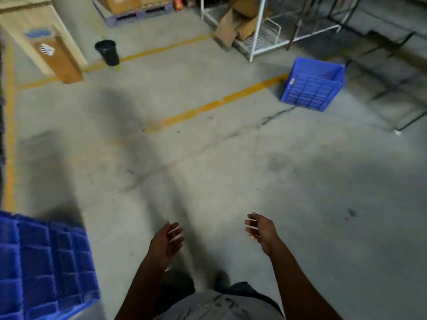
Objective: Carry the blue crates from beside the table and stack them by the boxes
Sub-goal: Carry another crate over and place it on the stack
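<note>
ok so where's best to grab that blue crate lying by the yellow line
Take the blue crate by its open rim, one hand on each short end, coming from the near latticed side. It seems tipped with the opening facing away, so right it first. Both hands are empty.

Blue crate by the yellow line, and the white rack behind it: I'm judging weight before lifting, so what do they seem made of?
The blue crate looks like moulded plastic, matte, with ribbed grid walls. The white rack seems to be painted metal, with thin tubes and wire-mesh shelves.

Empty spread hands [166,241] [262,230] above floor [231,169], blue crate [312,85] ahead
</note>
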The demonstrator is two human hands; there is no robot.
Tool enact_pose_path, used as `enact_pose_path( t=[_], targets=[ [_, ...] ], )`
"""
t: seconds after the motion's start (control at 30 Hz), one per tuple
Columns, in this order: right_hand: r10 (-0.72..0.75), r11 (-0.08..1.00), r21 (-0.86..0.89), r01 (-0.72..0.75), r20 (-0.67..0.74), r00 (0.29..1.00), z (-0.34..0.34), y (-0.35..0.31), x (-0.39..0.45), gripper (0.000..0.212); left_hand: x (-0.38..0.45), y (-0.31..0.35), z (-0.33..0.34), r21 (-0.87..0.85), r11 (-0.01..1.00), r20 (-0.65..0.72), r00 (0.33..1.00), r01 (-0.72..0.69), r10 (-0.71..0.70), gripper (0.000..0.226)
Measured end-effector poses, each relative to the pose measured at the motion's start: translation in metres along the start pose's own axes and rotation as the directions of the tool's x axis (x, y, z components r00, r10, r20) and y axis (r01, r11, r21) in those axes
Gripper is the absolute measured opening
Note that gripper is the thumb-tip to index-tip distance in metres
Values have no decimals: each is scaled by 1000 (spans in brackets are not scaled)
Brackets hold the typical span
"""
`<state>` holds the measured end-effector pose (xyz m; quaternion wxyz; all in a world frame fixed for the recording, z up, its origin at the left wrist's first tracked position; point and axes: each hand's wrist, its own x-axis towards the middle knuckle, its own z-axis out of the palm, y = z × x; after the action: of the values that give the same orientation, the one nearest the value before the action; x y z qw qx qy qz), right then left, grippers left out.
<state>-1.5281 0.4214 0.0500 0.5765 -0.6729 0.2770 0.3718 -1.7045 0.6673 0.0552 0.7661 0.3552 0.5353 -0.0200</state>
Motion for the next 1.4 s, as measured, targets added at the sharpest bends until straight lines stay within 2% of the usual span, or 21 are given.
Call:
enact_pose_path(
  t=[0.1, 0.27, 0.43, 0.6, 0.83, 1.07, 1.27, 1.4],
  targets=[
    [54, 989, 138, -46, -53, 997, -23, -18, 27, 26, 39, 30, 47, 96, 995, 47, 999, 18, -22, 39],
    [132, 963, 253, -97, -125, 983, -41, -67, 83, 26, 121, 95, 131, 190, 982, 106, 994, 1, -21, 40],
    [149, 914, 403, -46, -229, 962, -45, -153, 143, 25, 209, 187, 230, 307, 952, 213, 975, -6, -62, 42],
    [139, 862, 507, 19, -272, 952, -44, -243, 186, 24, 274, 283, 337, 433, 901, 277, 957, -45, -85, 44],
    [237, 805, 593, -15, -298, 925, -58, -330, 263, 27, 337, 337, 458, 547, 837, 281, 943, -4, -178, 41],
    [260, 802, 597, -40, -289, 921, -114, -451, 382, 28, 413, 380, 606, 549, 835, 225, 956, 37, -191, 41],
    [200, 873, 486, -33, -296, 934, -177, -575, 465, 31, 465, 433, 735, 538, 843, 238, 963, -20, -129, 42],
    [193, 877, 479, -31, -292, 937, -212, -648, 509, 29, 491, 462, 815, 522, 852, 269, 955, -35, -125, 46]
  ],
)
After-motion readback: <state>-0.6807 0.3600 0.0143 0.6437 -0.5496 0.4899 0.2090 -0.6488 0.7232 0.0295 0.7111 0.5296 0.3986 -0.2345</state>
